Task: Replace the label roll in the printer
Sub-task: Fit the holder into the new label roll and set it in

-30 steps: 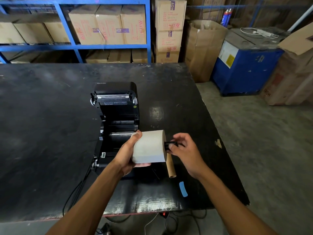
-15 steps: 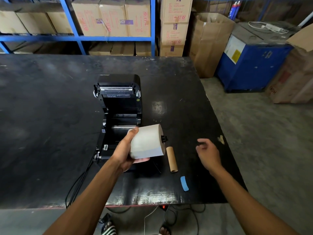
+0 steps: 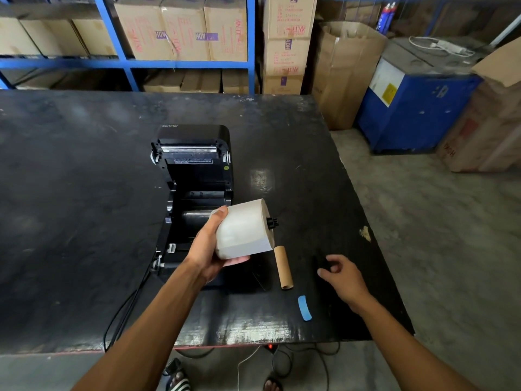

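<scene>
My left hand (image 3: 210, 251) grasps the white label roll (image 3: 244, 228), black spindle (image 3: 272, 222) protruding, above the open printer (image 3: 194, 176). My right hand (image 3: 342, 276), released, hovers at four o'clock, beside the empty cardboard core (image 3: 283, 268).

A big black table (image 3: 84, 221) fills the middle and left of the frame, its near edge worn and scuffed. A small blue strip (image 3: 304, 308) lies flat on it toward the lower right. Along the top runs blue shelving (image 3: 180, 64) stacked with cardboard boxes (image 3: 180, 32); a taller stack of cartons (image 3: 287, 43) stands just right of it. At upper right an open brown box (image 3: 346, 71) sits beside a blue machine (image 3: 414, 108) with a white cable (image 3: 442, 46) on top. Cords (image 3: 282, 359) trail on the grey floor along the bottom.
</scene>
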The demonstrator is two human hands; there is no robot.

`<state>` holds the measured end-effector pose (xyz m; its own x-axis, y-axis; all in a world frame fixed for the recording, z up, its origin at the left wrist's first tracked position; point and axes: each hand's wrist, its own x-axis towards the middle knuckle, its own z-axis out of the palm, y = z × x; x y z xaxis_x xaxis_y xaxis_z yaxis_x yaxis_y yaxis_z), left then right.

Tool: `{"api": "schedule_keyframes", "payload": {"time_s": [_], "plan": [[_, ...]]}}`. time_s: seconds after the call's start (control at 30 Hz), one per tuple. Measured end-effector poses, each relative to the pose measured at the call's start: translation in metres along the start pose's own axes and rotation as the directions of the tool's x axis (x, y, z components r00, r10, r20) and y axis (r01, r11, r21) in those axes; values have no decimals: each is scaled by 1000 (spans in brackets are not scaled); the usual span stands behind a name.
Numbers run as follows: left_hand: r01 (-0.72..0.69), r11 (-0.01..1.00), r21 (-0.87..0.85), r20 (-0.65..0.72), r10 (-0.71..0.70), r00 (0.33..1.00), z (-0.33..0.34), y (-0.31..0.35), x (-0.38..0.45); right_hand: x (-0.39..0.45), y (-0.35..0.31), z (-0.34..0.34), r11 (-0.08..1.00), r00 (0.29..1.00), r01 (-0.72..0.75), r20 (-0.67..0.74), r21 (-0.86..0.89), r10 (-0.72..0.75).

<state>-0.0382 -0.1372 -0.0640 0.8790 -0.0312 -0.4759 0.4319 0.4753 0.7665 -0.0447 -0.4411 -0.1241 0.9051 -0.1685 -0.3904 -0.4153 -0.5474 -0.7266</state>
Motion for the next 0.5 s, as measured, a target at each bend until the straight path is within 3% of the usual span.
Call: {"api": "schedule_keyframes", "payload": {"time_s": [0.13,0.2,0.3,0.5], "plan": [[-40,999,-12,2,40,999,4,-1,0,-23,-61,-2,865,980,101,102,491,-173],[-63,998,-22,0,63,998,6,-1,0,-30,-88,-2,790,960,156,99,593,-263],[-86,996,-26,-1,86,996,10,0,-1,-37,-114,1,736,928,246,67,630,-368],[-117,993,17,5,117,993,17,5,-8,-42,-123,17,765,880,353,87,538,-467]]}}
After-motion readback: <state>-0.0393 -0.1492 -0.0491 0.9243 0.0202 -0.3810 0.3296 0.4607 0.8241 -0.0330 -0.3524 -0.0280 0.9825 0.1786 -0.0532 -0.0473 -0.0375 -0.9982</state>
